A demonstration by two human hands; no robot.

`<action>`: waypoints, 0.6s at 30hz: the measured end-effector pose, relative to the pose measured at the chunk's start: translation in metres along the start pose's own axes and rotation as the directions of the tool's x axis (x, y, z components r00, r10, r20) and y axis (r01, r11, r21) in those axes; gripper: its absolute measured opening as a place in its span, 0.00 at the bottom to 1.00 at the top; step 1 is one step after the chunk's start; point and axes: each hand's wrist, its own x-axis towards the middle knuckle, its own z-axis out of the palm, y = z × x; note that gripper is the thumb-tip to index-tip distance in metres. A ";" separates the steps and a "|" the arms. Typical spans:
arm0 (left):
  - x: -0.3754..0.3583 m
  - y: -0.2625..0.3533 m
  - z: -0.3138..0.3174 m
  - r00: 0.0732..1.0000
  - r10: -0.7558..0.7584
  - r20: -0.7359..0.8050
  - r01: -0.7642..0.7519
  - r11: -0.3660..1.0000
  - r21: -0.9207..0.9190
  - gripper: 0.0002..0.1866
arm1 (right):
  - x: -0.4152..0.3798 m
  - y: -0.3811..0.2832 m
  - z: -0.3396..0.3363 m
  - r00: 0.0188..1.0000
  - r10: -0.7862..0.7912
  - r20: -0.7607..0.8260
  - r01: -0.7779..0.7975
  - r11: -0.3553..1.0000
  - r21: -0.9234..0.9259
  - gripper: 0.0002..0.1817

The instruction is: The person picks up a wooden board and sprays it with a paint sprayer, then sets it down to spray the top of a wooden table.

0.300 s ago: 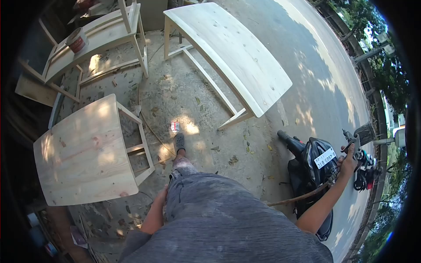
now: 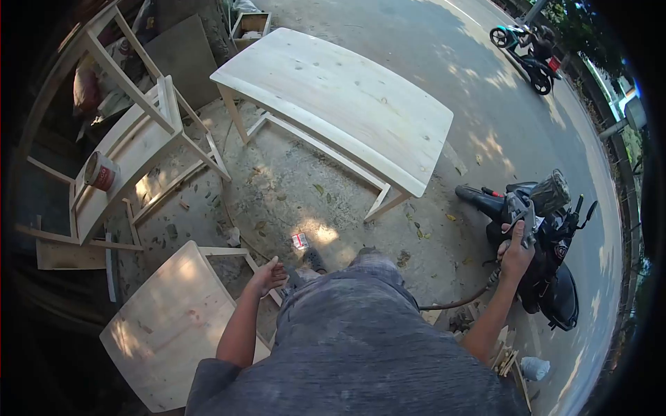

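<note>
My right hand (image 2: pixel 515 255) is wrapped round the grip of a spray gun (image 2: pixel 522 215). A cloudy cup (image 2: pixel 550 193) sits on the gun, and a hose (image 2: pixel 454 305) runs from below my hand back towards my body. Behind the gun stands a parked motorbike (image 2: pixel 558 277). My left hand (image 2: pixel 268 276) hangs empty beside my body with loosely bent fingers, over the edge of a smaller wooden table (image 2: pixel 173 319). Ahead of me is a long pale wooden table (image 2: pixel 340 104) with a curved front edge and a bare wood top.
To the left, a wooden bench frame (image 2: pixel 132 159) carries a paint tub (image 2: pixel 101 171). A small red-and-white packet (image 2: pixel 300 240) lies on the leaf-strewn concrete. Wood offcuts (image 2: pixel 510 360) lie at lower right. A rider on a motorbike (image 2: pixel 531 55) is on the road.
My left hand has come up and forward from beside my hip. The spray gun has shifted left in view. My view has turned, and a rider has appeared on the road.
</note>
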 end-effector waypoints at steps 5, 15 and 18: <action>0.060 0.182 -0.039 0.887 0.396 -0.238 -0.257 0.852 0.457 0.25 | -0.046 -0.005 0.071 0.998 -0.021 0.064 0.017 0.998 0.065 0.28; 0.128 0.247 0.031 0.776 0.613 -0.151 -0.450 0.705 0.548 0.15 | -0.040 -0.067 0.227 0.781 -0.292 0.552 0.166 0.949 0.267 0.29; 0.172 0.194 0.006 0.797 0.554 -0.242 -0.314 0.722 0.617 0.14 | -0.027 -0.094 0.278 0.663 -0.269 0.698 0.112 0.958 0.263 0.30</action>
